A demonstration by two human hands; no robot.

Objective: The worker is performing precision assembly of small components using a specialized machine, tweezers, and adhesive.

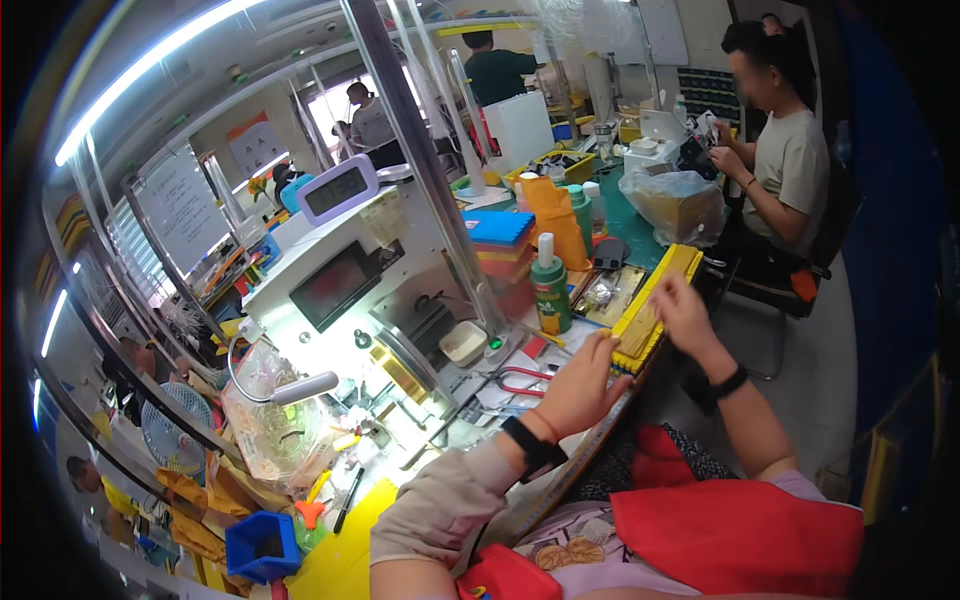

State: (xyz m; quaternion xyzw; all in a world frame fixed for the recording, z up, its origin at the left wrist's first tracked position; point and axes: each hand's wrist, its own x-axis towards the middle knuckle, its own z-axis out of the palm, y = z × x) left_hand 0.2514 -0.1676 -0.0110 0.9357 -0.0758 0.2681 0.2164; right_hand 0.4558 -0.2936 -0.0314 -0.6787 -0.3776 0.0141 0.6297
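A long yellow tray [686, 262] with a ridged edge lies along the right edge of the workbench. My left hand [580, 385] is at its near end, fingers on one side and thumb on the other. Over the tray's right side is my right hand [686, 315], its fingers curled together and slightly blurred. Whatever those fingertips may hold is too small to make out. Beside my left hand lies a tool with red handles [522, 381]. A green bottle with a white cap [550, 290] stands just beyond.
To the left stand a lit white machine [345, 290], a bent lamp [305, 388] and a blue bin [262, 546]. Beyond the tray are an orange bag [553, 215] and a plastic-wrapped box [675, 205]. A seated person [790, 160] works at the far right.
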